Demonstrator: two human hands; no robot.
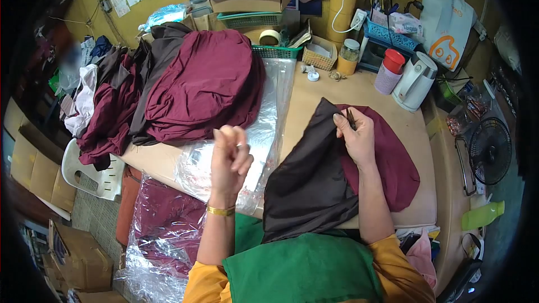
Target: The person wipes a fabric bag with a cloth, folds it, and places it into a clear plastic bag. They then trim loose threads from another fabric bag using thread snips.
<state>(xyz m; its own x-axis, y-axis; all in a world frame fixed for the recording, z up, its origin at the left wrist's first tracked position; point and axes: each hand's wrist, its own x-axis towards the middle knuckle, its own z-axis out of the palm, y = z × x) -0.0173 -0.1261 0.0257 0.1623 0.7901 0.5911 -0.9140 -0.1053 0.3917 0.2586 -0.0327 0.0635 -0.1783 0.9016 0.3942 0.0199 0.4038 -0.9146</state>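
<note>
My right hand (359,137) is closed round small dark thread snips (350,118), their points showing above the fingers. Beneath it, the thumb and fingers meet the upper edge of a black cloth (306,182), which is joined to or overlaps a maroon cloth (393,163) on its right. My left hand (231,154) is raised over the table, away from the cloth. Its fingers are curled in and slightly blurred; anything between them is too small to make out.
A pile of maroon and black cloth pieces (205,81) lies at the back left of the table on clear plastic (275,118). Plastic-wrapped maroon cloth (168,213) hangs at the front left. A kettle (415,81), a red-lidded cup (388,73) and a jar (348,57) stand at the back right.
</note>
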